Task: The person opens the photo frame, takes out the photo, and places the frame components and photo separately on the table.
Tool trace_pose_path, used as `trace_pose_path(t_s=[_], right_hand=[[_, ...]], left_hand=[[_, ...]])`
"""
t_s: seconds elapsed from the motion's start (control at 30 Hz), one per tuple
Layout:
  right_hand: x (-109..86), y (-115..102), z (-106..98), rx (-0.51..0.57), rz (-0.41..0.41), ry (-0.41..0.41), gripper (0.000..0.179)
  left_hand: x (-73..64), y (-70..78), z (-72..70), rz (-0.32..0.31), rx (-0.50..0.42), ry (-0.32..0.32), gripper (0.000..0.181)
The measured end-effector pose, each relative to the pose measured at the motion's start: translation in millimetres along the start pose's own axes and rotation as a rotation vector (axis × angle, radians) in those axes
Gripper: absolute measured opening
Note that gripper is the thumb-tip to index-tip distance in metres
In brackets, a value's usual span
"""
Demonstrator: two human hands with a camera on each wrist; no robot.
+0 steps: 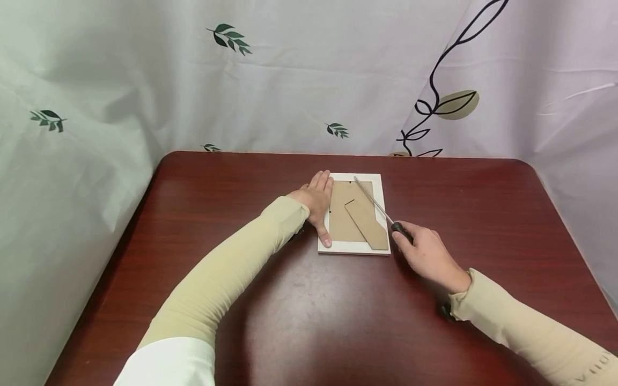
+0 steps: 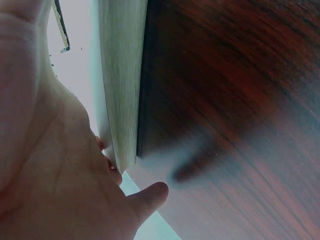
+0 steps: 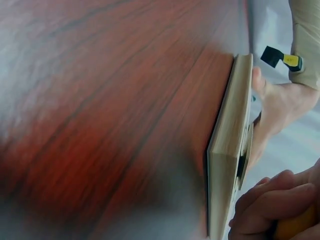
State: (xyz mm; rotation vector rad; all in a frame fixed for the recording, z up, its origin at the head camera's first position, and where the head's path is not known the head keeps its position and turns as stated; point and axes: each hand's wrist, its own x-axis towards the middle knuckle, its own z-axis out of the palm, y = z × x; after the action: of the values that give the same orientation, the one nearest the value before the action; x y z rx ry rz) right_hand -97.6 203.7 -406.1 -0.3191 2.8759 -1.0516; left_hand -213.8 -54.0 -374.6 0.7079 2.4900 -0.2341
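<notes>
"What's nearest you?"

"Your right hand, curled firmly round the black handle of a screwdriver. Its long shaft reaches up and away across a white picture frame, which lies back side up on the table, between your two hands."

"And your left hand?"

"It's spread wide along the frame's left edge, thumb on the near corner, fingers near the far one. It grasps nothing; it seems to be bracing."

"So which step is this?"

"I'd judge you're working the tip at the small dark tab on the far side of the brown backing board. I can't tell whether tip and tab touch. The next move likely calls for a steady left palm and a low, gentle push, since a slip could scratch the border."

"Anything in your way?"

"The easel leg lies slantwise over the board, its wide end over the near right corner, close to your shaft. Around it is glossy red-brown tabletop; beyond the far edge hangs a leaf-patterned curtain, well apart from your work."
</notes>
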Motion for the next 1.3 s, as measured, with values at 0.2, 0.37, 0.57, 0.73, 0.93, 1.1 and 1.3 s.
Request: trace_pose_path(t_s=[0.2, 0.37, 0.57, 0.73, 0.93, 1.1, 1.3], right_hand=[[-1.5, -6, 5, -0.012, -0.023, 0.012, 0.030], [-3.9, -9, 8, -0.022, -0.025, 0.003, 0.021], [-5.9, -11, 12, -0.037, -0.024, 0.011, 0.018], [-7.7, -11, 16, -0.047, -0.032, 0.026, 0.014], [-10.2, -12, 19, -0.046, -0.029, 0.031, 0.013], [-11.9, -12, 21, -0.055, -0.028, 0.042, 0.013], [-13.2, -12, 23, -0.055, -0.040, 0.051, 0.012]], left_hand=[[-0.5, 0.7, -0.5, 0.000, -0.004, -0.001, 0.165], [-0.5, 1.6, -1.1, 0.003, -0.007, -0.006, 0.165], [-0.4, 1.1, -0.1, 0.000, -0.013, -0.001, 0.165], [0.2, 1.3, 0.4, -0.002, -0.009, -0.001, 0.165], [-0.8, 0.9, 0.5, -0.002, -0.028, 0.001, 0.165], [0.2, 0.9, 0.8, 0.001, -0.027, 0.001, 0.165], [1.7, 0.1, 1.8, 0.001, -0.036, -0.001, 0.166]])
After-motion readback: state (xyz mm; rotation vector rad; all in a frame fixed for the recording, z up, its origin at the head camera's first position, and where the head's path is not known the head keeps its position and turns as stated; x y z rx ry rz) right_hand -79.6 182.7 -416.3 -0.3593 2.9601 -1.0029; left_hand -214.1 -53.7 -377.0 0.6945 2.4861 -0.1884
